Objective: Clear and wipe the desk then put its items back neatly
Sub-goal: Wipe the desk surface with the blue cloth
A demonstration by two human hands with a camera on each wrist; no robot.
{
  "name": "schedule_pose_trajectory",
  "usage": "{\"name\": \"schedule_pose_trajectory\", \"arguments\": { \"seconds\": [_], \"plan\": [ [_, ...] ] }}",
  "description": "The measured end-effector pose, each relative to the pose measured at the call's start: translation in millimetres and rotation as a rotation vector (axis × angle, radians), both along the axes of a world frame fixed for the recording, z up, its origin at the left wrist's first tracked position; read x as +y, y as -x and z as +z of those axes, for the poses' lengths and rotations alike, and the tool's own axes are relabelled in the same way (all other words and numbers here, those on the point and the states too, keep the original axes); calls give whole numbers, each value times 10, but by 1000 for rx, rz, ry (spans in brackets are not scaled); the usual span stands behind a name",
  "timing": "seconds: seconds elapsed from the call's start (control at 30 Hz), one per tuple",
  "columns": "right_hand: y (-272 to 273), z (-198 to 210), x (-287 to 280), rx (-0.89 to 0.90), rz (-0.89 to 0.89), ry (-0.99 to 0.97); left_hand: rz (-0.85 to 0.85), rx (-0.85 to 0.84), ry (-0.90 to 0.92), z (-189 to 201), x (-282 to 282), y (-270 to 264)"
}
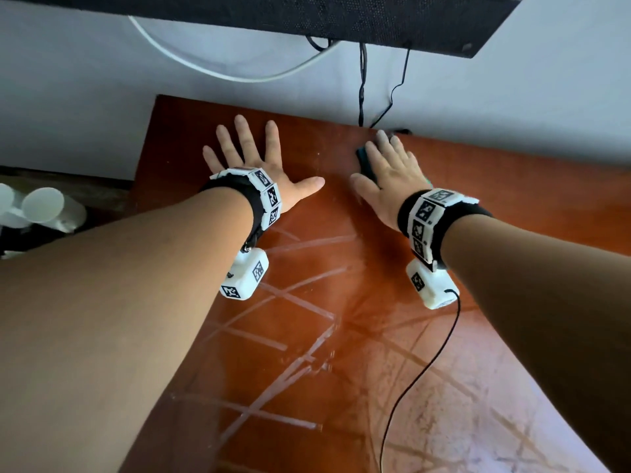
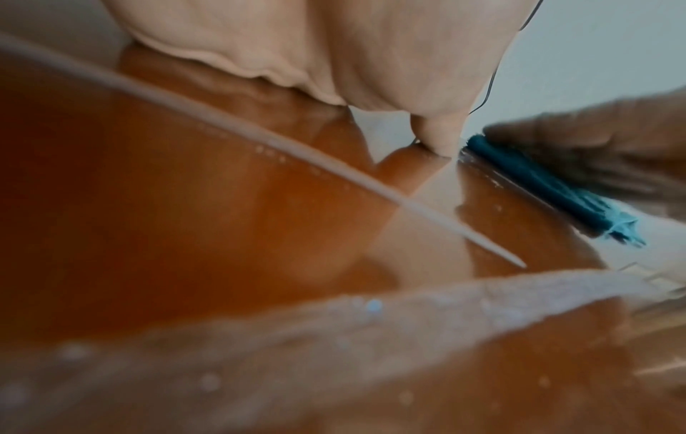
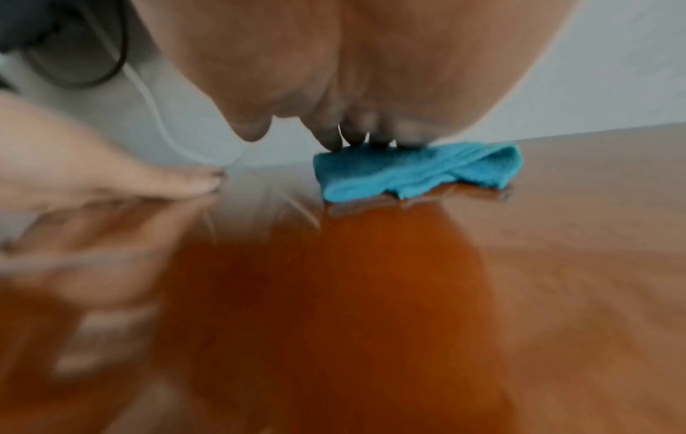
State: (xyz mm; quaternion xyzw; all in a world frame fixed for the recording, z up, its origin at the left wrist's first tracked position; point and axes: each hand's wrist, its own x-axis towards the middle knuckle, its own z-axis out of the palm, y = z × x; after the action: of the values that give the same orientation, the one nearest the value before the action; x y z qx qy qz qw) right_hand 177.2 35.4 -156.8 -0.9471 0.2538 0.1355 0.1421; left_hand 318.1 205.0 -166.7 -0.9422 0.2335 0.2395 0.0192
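Observation:
The reddish-brown glossy desk (image 1: 307,302) fills the head view, with pale wet streaks across it. My left hand (image 1: 254,155) lies flat on the far left part of the desk, fingers spread and straight, holding nothing. My right hand (image 1: 389,169) presses flat on a folded blue cloth (image 3: 412,171) near the desk's far edge; in the head view only a dark sliver of the cloth (image 1: 365,163) shows past the hand. In the left wrist view the cloth (image 2: 549,182) lies under the right hand's fingers (image 2: 594,141).
A dark monitor (image 1: 307,15) hangs over the far edge, with black cables (image 1: 362,87) and a white cable (image 1: 222,70) dropping along the wall. White cups (image 1: 41,206) sit off the desk at the left. A black wrist-camera cable (image 1: 423,367) trails over the desk.

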Motion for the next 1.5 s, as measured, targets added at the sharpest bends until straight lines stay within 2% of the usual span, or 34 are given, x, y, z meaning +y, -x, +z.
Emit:
{"name": "schedule_pose_trajectory", "arguments": {
  "seconds": [0.13, 0.37, 0.57, 0.83, 1.0, 1.1, 1.2, 1.37, 1.5],
  "plan": [
    [-23, -189, 51, 80, 15, 71, 1, -14, -3, -41, -2, -11],
    [-490, -104, -174, 201, -16, 52, 5, -26, -2, -64, -10, -24],
    [-480, -89, -42, 201, -45, 82, 4, -56, -4, -86, -11, -13],
    [390, -62, 841, 151, -29, 51, -13, -46, -2, -5, -3, 10],
    [938, -120, 1424, 157, -46, 44, -53, 76, 51, 155, 188, -70],
    [1168, -122, 1728, 149, -63, 42, -132, 113, 47, 176, 434, -100],
    [1360, -128, 1988, 153, -79, 40, -145, 133, 97, 251, 635, 109],
    [1643, -125, 2369, 164, -102, 35, -100, 191, 342, 484, 1063, 662],
    [1909, -103, 2715, 153, -90, 21, -180, 188, 376, 556, 1701, 1141]
  ]
}}
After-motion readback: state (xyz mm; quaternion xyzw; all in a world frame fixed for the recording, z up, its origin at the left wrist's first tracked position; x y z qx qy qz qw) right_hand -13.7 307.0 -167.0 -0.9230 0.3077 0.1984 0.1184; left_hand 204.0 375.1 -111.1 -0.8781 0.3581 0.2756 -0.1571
